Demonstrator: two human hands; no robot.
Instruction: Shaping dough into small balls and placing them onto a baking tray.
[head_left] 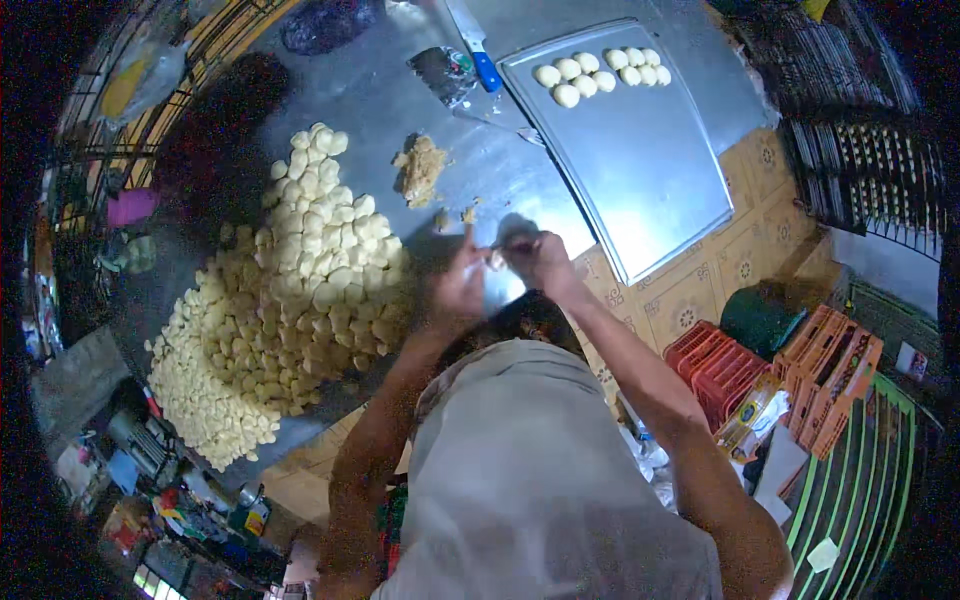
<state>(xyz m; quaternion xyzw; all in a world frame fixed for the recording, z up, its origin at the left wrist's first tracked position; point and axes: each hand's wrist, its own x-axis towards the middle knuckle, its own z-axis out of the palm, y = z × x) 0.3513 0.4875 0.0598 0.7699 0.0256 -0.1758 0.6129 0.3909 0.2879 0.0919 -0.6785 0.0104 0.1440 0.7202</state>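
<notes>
**Seemingly early, with plenty left**

Pale balls (pixel 566 96) occupy the far end of the tray (pixel 640 160); many dough pieces (pixel 335 255) lie heaped on the surface (pixel 550 35). Left hand (pixel 459 284) and right hand (pixel 546 262) meet at a small pale piece (pixel 496 260), too blurred to tell whether pinched.

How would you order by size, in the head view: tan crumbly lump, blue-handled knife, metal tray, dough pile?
Dough pile
Metal tray
Tan crumbly lump and blue-handled knife: too alike to rank

A tan tiled floor (pixel 745 262) showed beside the partly lit metal table (pixel 365 110); red (pixel 700 362) and orange crates (pixel 828 372) stood at right.
</notes>
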